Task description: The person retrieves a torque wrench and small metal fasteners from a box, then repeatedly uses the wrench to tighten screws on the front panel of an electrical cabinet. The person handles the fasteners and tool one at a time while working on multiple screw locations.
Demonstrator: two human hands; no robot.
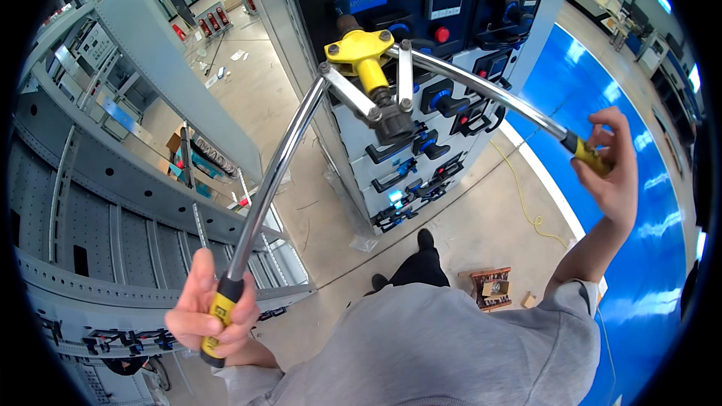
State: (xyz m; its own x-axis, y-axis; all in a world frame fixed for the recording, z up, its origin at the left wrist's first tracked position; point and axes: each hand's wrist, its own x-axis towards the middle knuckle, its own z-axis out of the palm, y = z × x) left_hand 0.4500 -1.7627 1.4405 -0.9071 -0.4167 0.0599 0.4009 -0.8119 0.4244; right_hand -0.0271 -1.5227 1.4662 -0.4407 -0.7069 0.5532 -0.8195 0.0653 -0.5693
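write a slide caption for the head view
Left hand and right hand hold the spread handles of a yellow-headed hand tool before a cabinet with dark control panels.

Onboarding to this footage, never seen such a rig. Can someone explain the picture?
There's no robot: it's a person working bare-handed. The camera is worn on the head and looks down, so you see their grey shirt below. It's a fisheye lens, which is why straight edges bend.

The left hand and right hand each hold one yellow-and-black grip of a long-handled tool, apparently a hand riveter. Its chrome arms are spread wide, and its yellow head is in front of a cabinet with a red button. Whether the nose touches the cabinet, I can't tell.

On the floor lie a yellow cord and a small cardboard box.
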